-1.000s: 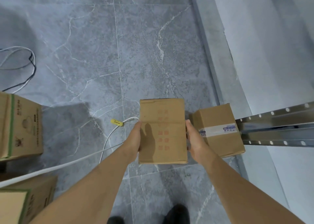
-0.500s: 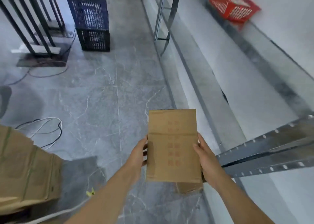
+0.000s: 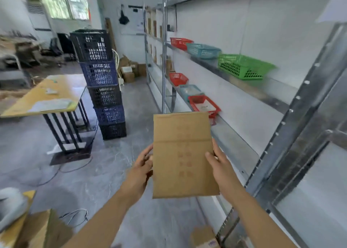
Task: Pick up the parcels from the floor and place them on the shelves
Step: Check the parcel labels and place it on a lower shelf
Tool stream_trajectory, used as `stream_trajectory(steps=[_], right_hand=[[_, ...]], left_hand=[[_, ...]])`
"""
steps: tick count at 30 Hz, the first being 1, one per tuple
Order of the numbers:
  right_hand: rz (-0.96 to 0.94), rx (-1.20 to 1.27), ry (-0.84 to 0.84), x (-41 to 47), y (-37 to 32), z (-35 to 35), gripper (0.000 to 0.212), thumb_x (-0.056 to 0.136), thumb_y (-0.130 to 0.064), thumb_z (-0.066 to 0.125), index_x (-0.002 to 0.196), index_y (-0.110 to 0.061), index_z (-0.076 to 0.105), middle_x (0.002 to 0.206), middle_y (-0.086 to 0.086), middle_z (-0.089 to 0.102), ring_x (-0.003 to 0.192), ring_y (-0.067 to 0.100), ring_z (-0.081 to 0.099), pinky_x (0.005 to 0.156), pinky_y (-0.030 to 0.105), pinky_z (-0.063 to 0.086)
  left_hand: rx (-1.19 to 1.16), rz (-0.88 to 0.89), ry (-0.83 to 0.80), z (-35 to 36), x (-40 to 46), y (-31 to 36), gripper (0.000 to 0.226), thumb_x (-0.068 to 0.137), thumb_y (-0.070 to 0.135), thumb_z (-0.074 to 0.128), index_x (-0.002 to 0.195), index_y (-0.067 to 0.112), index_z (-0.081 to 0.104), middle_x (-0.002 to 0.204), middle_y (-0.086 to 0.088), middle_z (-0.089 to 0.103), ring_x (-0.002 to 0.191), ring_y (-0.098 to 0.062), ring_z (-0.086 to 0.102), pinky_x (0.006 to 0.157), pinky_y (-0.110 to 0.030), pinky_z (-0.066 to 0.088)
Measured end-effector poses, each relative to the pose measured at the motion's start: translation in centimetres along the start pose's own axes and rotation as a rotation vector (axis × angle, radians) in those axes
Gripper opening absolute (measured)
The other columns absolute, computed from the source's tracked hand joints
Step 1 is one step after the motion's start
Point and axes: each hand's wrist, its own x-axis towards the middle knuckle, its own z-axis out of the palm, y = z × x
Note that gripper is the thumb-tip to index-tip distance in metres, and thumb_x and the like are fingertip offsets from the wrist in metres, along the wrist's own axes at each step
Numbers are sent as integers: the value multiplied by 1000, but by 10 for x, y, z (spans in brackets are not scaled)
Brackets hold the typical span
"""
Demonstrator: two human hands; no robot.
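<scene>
A brown cardboard parcel (image 3: 183,153) with faint red print is held up in front of me at about waist height. My left hand (image 3: 141,165) grips its left side and my right hand (image 3: 218,162) grips its right side. The metal shelves (image 3: 244,86) run along the wall to my right, with a lower shelf (image 3: 231,140) just right of the parcel. Another small taped parcel (image 3: 203,237) lies on the floor by the shelf's post at the bottom edge. More cardboard boxes (image 3: 43,230) sit at the bottom left.
Red (image 3: 204,105), teal (image 3: 203,50) and green (image 3: 244,66) baskets stand on the shelves. A stack of dark crates (image 3: 102,84) rises ahead on the left, beside a yellow-topped table (image 3: 45,95). Cables (image 3: 75,216) trail over the grey floor. A slanted shelf post (image 3: 293,127) stands close on the right.
My view has swung up from the floor to the room and shelves. Both hands have lifted the parcel higher, keeping the same grip. The small taped parcel stays on the floor.
</scene>
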Motion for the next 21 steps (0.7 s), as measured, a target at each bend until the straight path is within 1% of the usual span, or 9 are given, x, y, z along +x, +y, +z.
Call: stream_trajectory(steps=[2,5,8,10,12,15,17,19,21], right_hand=[[-35,4,17,-9,-20,-7,49,105,-38,51,137,-72,34,152,-17,47,140,9,47,124,45,33],[-53,25,11,-23,-38,-18,53,106,-37,52,146,-64,33,149,-14,50,139,10,49,124,46,33],[-99,65,7,-42,-43,-30,58,107,-30,51,154,-57,31,132,-24,58,120,-7,58,117,36,38],[-116,70,21,-54,-44,-37,60,107,-27,51,152,-62,29,121,-25,60,110,-11,59,106,31,41],[-129,30,46,-65,-45,-41,56,108,-27,48,144,-68,33,127,-16,62,117,-1,59,102,31,44],[-211,-142,58,-75,-48,-43,49,110,-20,40,133,-63,42,142,-10,48,121,-20,43,114,27,37],[-226,-206,5,-78,-50,-42,39,108,-34,42,143,-52,41,146,-8,40,115,-28,35,109,17,31],[-191,-161,-70,-76,-53,-38,64,96,-61,46,156,-41,35,153,-14,35,125,-21,37,114,21,25],[-152,-25,-162,-79,-53,-35,80,86,-79,50,157,-45,34,159,-18,42,141,-1,44,123,39,30]], left_hand=[[8,44,-19,7,-16,17,36,103,25,54,134,41,57,121,15,77,106,-5,74,90,-34,54],[16,51,-25,14,-32,32,41,104,28,56,144,37,50,141,7,67,126,-18,65,103,-43,51],[68,-8,-35,18,-45,37,91,79,60,76,156,32,38,153,0,57,137,-26,56,114,-47,44],[122,-55,-77,21,-55,41,113,56,81,78,151,29,47,144,-5,65,128,-30,61,107,-47,50],[167,-42,-96,24,-65,47,117,43,88,77,141,27,56,130,-10,71,115,-34,67,91,-43,56],[150,43,-43,27,-77,59,114,36,76,89,134,27,58,123,-3,76,106,-24,74,79,-34,58],[85,85,-83,32,-87,68,106,36,63,96,130,29,60,117,-1,80,103,-22,77,79,-35,61],[57,91,-100,38,-97,73,102,39,56,98,131,34,61,118,-3,80,104,-27,77,86,-43,60],[45,92,-88,43,-105,72,88,53,48,97,132,38,60,119,-3,79,108,-29,76,92,-48,58]])
